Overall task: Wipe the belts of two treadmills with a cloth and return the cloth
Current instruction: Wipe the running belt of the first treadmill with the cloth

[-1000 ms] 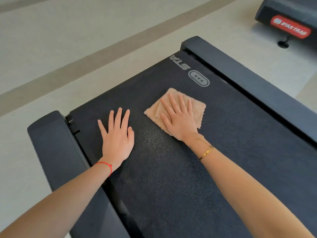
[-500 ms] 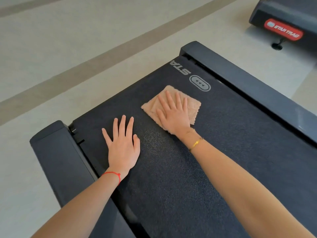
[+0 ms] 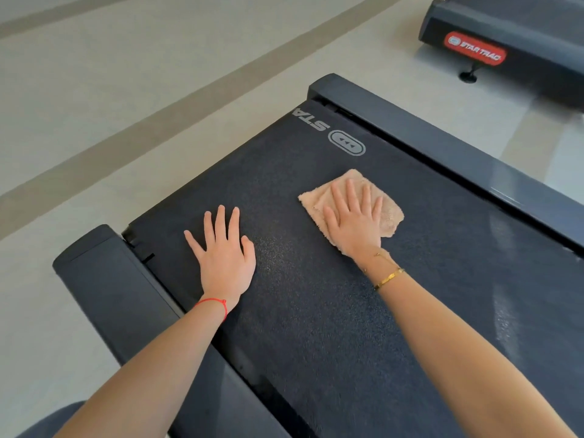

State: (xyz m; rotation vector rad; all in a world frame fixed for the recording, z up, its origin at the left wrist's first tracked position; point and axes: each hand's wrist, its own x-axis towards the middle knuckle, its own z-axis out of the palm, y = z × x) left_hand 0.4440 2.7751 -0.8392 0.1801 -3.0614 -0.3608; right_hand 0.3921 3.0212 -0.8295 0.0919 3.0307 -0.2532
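With right hand (image 3: 355,221) flat on the cloth (image 3: 390,216) and left hand (image 3: 224,252) spread bare on the belt (image 3: 316,327), press evenly, sweeping overlapping strokes rail to rail

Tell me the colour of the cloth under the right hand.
Pale peach-beige cloth, seen in the head view.

Right hand (image 3: 355,224) lies flat, fingers (image 3: 350,192) straight, pressing a beige cloth (image 3: 390,216) onto the dark treadmill belt (image 3: 316,311). Left hand (image 3: 226,257) rests flat on the belt nearby. A second treadmill (image 3: 518,36) stands beyond, well apart.
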